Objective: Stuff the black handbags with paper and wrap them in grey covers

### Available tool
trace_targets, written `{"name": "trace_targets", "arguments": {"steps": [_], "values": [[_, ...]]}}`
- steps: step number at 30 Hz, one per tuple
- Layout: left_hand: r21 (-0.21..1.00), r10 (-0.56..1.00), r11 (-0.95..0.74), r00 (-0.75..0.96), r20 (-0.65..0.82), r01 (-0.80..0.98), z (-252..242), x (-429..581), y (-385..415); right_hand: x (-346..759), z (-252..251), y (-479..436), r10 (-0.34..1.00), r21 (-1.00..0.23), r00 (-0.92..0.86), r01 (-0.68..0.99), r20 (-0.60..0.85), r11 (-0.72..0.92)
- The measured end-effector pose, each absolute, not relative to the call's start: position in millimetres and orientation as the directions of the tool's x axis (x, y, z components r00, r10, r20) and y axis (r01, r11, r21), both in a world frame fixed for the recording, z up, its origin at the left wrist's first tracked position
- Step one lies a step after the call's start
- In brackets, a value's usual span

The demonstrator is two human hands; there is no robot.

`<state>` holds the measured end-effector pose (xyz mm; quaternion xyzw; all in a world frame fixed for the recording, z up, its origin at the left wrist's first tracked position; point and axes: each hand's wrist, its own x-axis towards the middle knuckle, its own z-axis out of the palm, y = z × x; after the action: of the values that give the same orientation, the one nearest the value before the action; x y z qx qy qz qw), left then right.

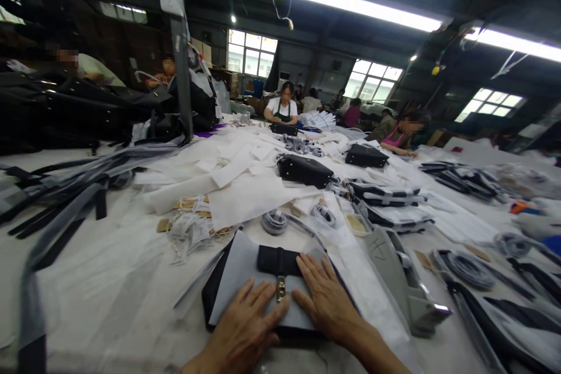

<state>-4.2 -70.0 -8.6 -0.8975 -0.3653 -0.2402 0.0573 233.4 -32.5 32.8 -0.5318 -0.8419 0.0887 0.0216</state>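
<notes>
A black handbag [215, 286] lies in front of me with a sheet of pale paper [239, 263] spread over its front. The bag's dark strap tab [268, 258] and gold clasp [281, 289] show on top of the paper. My left hand [245, 318] rests on the lower left of the sheet, fingers stretched out near the clasp. On the right side my right hand [326, 298] lies flat, its fingertips at the end of the dark tab. Neither hand grips anything. Just behind the bag sits a coiled, wrapped strap [274, 222].
A grey tape dispenser [397, 274] stands to the right. Tags with strings [193, 228] lie at left, beside loose white paper [248, 196]. Wrapped straps [65, 204] cover the left side. More black bags [304, 170] stand farther back, where co-workers [283, 108] sit.
</notes>
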Motion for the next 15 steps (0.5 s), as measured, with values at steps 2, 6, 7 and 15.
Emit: {"name": "trace_targets", "arguments": {"steps": [2,6,7,15], "values": [[0.032,0.61,-0.718,0.607,0.51,0.695,-14,-5,-69,234,28,-32,0.897,-0.176,-0.438,0.889,-0.061,0.422],[-0.031,0.587,-0.689,0.583,0.562,0.724,-16,1,-68,230,25,-35,0.921,-0.189,-0.39,0.904,-0.003,0.383],[-0.059,0.562,-0.686,0.579,0.591,0.725,-16,3,-67,229,26,-36,0.924,-0.198,-0.381,0.906,-0.004,0.373],[-0.103,0.328,-0.598,0.361,0.873,0.794,-53,32,-55,231,65,-4,0.895,-0.289,-0.414,0.888,-0.167,0.357]]}}
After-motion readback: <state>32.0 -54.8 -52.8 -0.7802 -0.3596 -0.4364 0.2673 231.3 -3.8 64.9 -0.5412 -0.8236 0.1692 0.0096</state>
